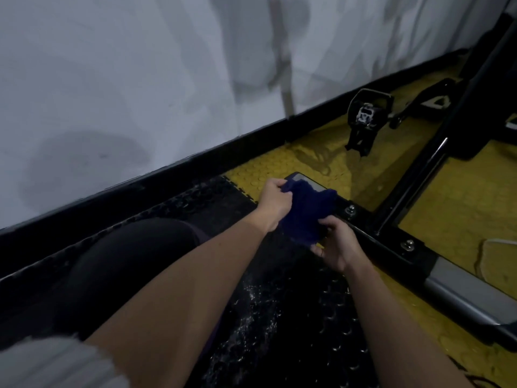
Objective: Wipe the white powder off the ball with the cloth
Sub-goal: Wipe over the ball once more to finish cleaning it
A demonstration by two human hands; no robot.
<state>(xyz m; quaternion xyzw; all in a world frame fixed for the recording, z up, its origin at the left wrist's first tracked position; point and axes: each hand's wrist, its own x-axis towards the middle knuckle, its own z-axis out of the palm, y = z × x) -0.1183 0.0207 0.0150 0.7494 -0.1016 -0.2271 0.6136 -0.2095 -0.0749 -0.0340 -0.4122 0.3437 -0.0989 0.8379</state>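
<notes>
1. Beneath you lies a black studded mat (307,345), flecked with white specks (251,298).
2. It interlocks with yellow studded tiles (461,203) ahead.
3. A bolted machine frame (391,247) rests on your right, and a black handle (366,119) lies on the yellow.

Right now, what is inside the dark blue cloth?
Nothing shows inside the cloth: left hand and right hand grip it bunched. Whether it covers the ball cannot be seen.
</notes>
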